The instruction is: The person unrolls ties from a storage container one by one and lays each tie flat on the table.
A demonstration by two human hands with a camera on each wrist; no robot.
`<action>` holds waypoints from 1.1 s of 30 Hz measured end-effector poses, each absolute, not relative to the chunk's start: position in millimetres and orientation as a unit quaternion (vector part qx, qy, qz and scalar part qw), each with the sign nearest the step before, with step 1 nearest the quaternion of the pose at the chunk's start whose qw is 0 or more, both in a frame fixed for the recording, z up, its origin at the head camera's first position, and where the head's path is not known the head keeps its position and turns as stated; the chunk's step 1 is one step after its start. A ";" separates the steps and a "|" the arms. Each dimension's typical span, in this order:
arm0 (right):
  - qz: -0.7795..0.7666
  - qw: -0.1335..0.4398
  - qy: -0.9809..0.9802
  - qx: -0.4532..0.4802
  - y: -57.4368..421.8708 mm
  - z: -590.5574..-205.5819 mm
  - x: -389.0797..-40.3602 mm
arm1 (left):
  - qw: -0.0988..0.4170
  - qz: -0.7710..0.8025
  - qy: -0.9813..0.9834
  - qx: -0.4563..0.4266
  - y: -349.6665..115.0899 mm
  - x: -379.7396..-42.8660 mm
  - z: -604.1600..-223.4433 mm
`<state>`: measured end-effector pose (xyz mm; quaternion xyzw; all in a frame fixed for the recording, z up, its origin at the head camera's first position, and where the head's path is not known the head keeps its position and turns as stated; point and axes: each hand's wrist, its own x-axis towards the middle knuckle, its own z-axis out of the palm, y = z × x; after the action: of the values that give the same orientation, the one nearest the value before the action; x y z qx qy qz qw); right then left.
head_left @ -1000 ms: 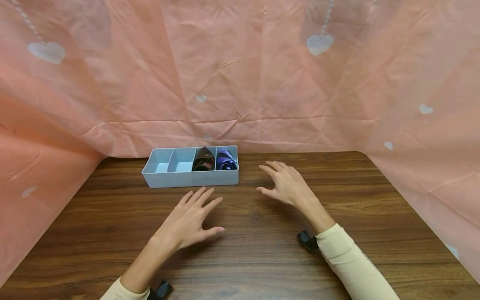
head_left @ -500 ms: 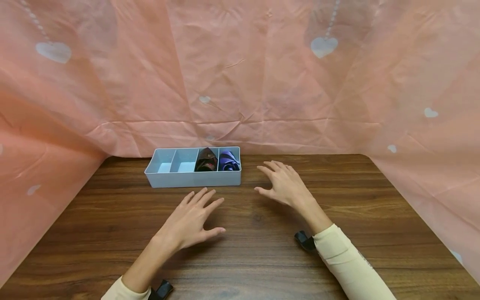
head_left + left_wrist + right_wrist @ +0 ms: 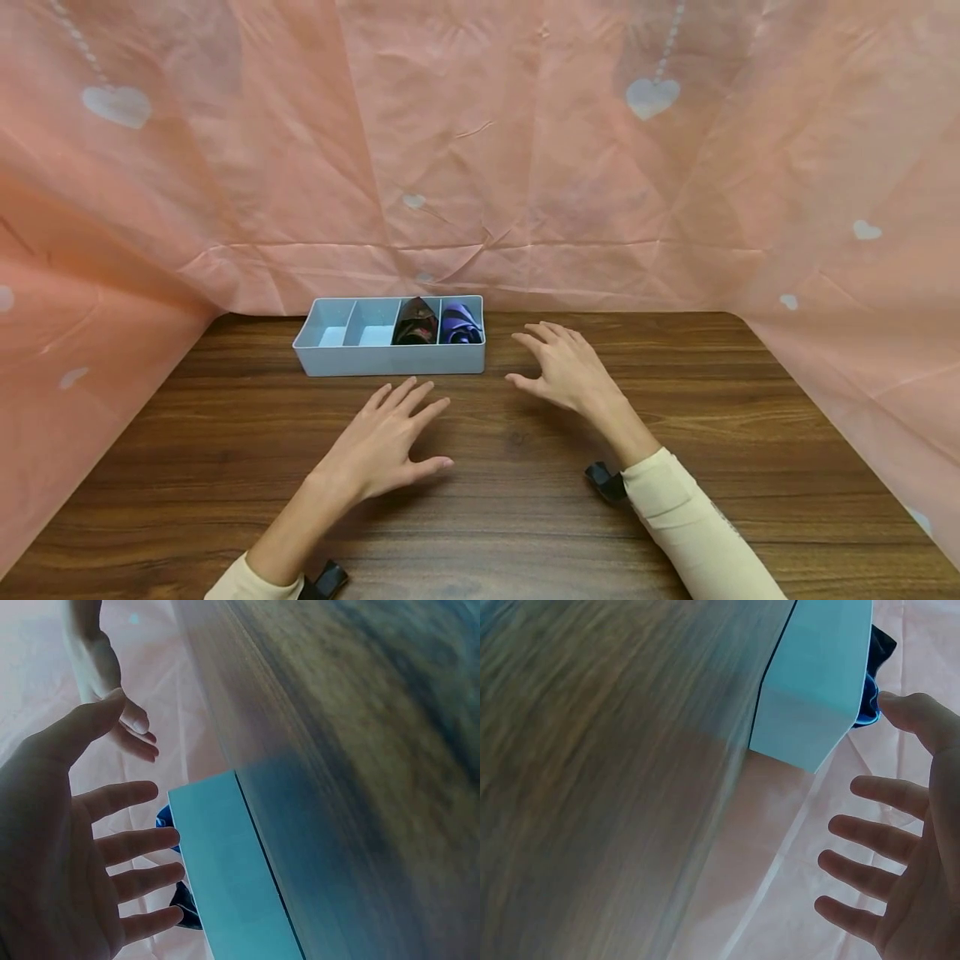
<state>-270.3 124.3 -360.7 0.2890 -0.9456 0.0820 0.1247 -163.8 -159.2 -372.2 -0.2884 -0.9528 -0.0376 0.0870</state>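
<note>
A light blue divided box (image 3: 390, 361) stands toward the back of the wooden table, left of centre. Its two left compartments hold nothing. A dark brown patterned rolled necktie (image 3: 417, 322) sits in the third compartment, and a purple striped rolled necktie (image 3: 460, 323) fills the rightmost one. My left hand (image 3: 378, 446) hovers over the table in front of the box, fingers spread, holding nothing. To the right of the box, my right hand (image 3: 566, 367) is also raised above the table with straight, parted fingers and nothing in it. Both wrist views show the box's outer wall (image 3: 232, 870) beyond the fingers.
Brown wood-grain table (image 3: 517, 517) runs beneath both hands. Pink fabric with white hearts (image 3: 480, 167) hangs along the back and both sides, close behind the box. A black wrist mount (image 3: 603, 482) sits at the right cuff.
The head view has shifted slightly, so the box and table appear a little further right and lower. The hands stay nearly still, with the right one appearing slightly further left.
</note>
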 end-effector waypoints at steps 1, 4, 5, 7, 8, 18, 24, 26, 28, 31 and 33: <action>0.083 0.127 -0.945 0.290 123.8 -360.5 -270.6 | 0.089 -0.037 -0.953 -0.289 -159.1 -163.9 -372.6; 0.081 0.134 -0.943 0.295 121.7 -359.7 -270.4 | 0.093 -0.035 -0.952 -0.290 -159.0 -163.6 -373.7; 0.080 0.136 -0.942 0.297 121.0 -359.4 -270.3 | 0.092 -0.034 -0.952 -0.289 -159.2 -163.5 -374.0; 0.080 0.134 -0.942 0.296 119.7 -359.0 -270.5 | 0.091 -0.035 -0.952 -0.289 -159.2 -163.1 -374.1; 0.079 0.133 -0.943 0.296 119.2 -358.9 -270.6 | 0.091 -0.035 -0.952 -0.289 -159.1 -163.0 -374.1; 0.088 0.131 -0.942 0.298 116.1 -356.5 -271.8 | 0.093 -0.038 -0.952 -0.290 -158.5 -162.3 -373.2; 0.090 0.134 -0.940 0.301 111.3 -355.5 -274.0 | 0.094 -0.037 -0.952 -0.290 -159.8 -163.4 -373.2; 0.090 0.133 -0.940 0.301 109.6 -355.1 -274.9 | 0.092 -0.038 -0.952 -0.289 -160.1 -164.0 -373.3; 0.088 0.131 -0.940 0.302 107.8 -354.9 -275.7 | 0.089 -0.038 -0.953 -0.288 -160.2 -164.5 -373.3; 0.087 0.130 -0.941 0.302 104.8 -354.7 -277.1 | 0.087 -0.039 -0.953 -0.287 -160.9 -164.9 -373.8; 0.088 0.129 -0.941 0.301 102.8 -354.9 -277.8 | 0.087 -0.038 -0.953 -0.287 -161.1 -165.0 -373.8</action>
<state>-277.8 102.8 -354.9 0.3015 -0.9406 0.0880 0.1290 -165.0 -161.1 -373.8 -0.2865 -0.9533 -0.0379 0.0875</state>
